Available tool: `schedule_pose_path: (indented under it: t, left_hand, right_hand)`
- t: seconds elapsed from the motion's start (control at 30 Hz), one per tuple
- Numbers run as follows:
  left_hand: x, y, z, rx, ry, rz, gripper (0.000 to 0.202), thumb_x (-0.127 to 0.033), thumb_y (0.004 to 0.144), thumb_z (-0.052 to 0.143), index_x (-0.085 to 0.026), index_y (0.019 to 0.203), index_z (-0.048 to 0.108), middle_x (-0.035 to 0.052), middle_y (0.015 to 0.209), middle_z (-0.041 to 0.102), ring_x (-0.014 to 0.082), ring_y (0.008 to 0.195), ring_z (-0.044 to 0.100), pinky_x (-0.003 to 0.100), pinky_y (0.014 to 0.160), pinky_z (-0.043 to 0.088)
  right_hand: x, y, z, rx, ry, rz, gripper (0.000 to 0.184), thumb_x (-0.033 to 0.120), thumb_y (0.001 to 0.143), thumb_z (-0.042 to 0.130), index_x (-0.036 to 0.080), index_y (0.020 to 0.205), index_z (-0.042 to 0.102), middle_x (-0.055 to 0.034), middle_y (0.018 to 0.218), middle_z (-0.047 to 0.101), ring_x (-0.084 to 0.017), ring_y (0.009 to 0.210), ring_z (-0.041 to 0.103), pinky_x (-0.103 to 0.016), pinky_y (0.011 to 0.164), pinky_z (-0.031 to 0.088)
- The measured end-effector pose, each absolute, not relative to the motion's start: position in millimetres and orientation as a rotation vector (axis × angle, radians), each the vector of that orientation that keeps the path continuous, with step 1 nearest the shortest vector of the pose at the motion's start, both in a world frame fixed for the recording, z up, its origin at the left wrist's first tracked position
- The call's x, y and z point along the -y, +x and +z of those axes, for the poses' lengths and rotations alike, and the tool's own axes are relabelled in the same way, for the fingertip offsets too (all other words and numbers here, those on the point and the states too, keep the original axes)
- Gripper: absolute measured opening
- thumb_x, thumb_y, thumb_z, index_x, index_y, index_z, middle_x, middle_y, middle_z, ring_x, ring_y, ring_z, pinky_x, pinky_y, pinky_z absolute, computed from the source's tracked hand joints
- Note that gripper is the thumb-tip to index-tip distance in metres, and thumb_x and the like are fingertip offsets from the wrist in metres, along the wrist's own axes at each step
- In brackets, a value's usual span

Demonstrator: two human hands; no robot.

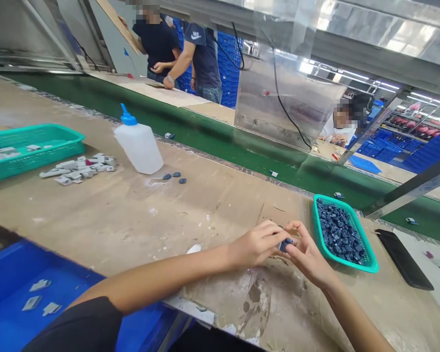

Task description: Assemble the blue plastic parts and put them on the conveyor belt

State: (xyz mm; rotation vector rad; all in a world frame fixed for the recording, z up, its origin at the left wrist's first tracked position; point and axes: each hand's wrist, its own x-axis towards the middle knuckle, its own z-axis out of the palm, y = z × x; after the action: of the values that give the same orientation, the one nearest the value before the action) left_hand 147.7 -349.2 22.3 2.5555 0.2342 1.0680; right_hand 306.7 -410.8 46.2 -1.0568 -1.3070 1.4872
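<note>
Both hands meet above the bench, right of the middle of the view. My left hand is closed, its fingertips pressed against a small dark blue plastic piece. From the other side, my right hand pinches that same piece between thumb and fingers. Something pale shows beside the piece, partly hidden by the fingers. Just right of my right hand stands a green basket filled with dark blue pieces. A white scrap lies by my left forearm.
Left on the bench are a white squeeze bottle with a blue cap, a pile of pale parts and a green tray. A blue bin sits below. A phone lies right. Beyond runs a green conveyor; people stand across it.
</note>
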Motion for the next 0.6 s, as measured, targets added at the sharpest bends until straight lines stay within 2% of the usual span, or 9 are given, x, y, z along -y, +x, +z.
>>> schedule_pose_path:
  t: [0.07, 0.13, 0.2, 0.27, 0.37, 0.47, 0.6]
  left_hand:
    - [322.1, 171.1, 23.6, -0.274, 2.553, 0.915, 0.027, -0.019, 0.087, 0.038, -0.013, 0.109, 0.052, 0.01, 0.103, 0.06, 0.0175, 0.097, 0.051, 0.029, 0.087, 0.041]
    - [281.5, 204.9, 27.1, -0.403, 2.596, 0.729, 0.028, -0.021, 0.086, 0.042, -0.015, 0.11, 0.053, 0.0079, 0.108, 0.059, 0.0181, 0.1, 0.051, 0.029, 0.089, 0.039]
    - [236.0, 243.7, 30.2, -0.641, 2.615, 0.564, 0.03, -0.021, 0.082, 0.047, -0.015, 0.112, 0.053, 0.0071, 0.113, 0.058, 0.0187, 0.105, 0.05, 0.029, 0.093, 0.037]
    - [195.4, 278.6, 30.1, -0.835, 2.601, 0.468, 0.031, -0.024, 0.081, 0.051, -0.014, 0.11, 0.055, 0.0089, 0.114, 0.057, 0.0205, 0.107, 0.049, 0.03, 0.094, 0.036]
    - [154.5, 308.8, 22.3, -0.992, 2.577, 0.469, 0.037, -0.029, 0.081, 0.052, -0.011, 0.113, 0.053, 0.0151, 0.118, 0.052, 0.0281, 0.114, 0.043, 0.04, 0.096, 0.033]
    - [135.2, 311.9, 10.9, -1.155, 2.494, 0.491, 0.037, -0.018, 0.081, 0.048, -0.011, 0.118, 0.049, 0.0194, 0.123, 0.046, 0.0328, 0.119, 0.036, 0.05, 0.095, 0.03]
    - [125.7, 298.7, 4.2, -1.162, 2.335, 0.515, 0.023, -0.005, 0.074, 0.051, -0.01, 0.094, 0.062, 0.0172, 0.11, 0.054, 0.029, 0.112, 0.043, 0.042, 0.095, 0.034]
  right_hand:
    - [399.9, 337.9, 51.4, 1.457, -1.249, 1.279, 0.042, 0.043, 0.079, 0.053, 0.027, 0.112, 0.033, -0.0009, 0.082, 0.062, -0.016, 0.07, 0.061, -0.033, 0.068, 0.049]
    - [388.3, 381.2, 59.4, 1.551, -1.526, 0.809, 0.043, 0.04, 0.08, 0.049, 0.024, 0.118, 0.036, -0.0039, 0.084, 0.064, -0.019, 0.071, 0.062, -0.036, 0.068, 0.05]
    - [380.0, 427.2, 65.5, 1.561, -1.82, 0.26, 0.036, 0.032, 0.08, 0.048, 0.02, 0.114, 0.046, -0.0068, 0.088, 0.065, -0.022, 0.077, 0.062, -0.038, 0.073, 0.048]
    - [375.1, 463.7, 65.0, 1.634, -2.08, 0.0, 0.029, 0.018, 0.076, 0.046, 0.018, 0.104, 0.056, -0.0088, 0.091, 0.066, -0.023, 0.08, 0.062, -0.039, 0.076, 0.047]
    - [369.3, 488.1, 51.6, 1.771, -2.26, -0.011, 0.025, 0.008, 0.068, 0.049, 0.017, 0.085, 0.064, -0.008, 0.086, 0.068, -0.022, 0.078, 0.063, -0.035, 0.075, 0.048]
    - [361.9, 488.4, 34.6, 1.762, -2.288, -0.008, 0.016, 0.008, 0.066, 0.053, 0.016, 0.074, 0.064, -0.0083, 0.076, 0.068, -0.023, 0.072, 0.064, -0.033, 0.068, 0.049]
    - [353.9, 485.1, 24.4, 1.709, -2.357, -0.067, 0.012, 0.008, 0.065, 0.052, 0.014, 0.072, 0.06, -0.0114, 0.07, 0.066, -0.026, 0.071, 0.063, -0.035, 0.065, 0.047]
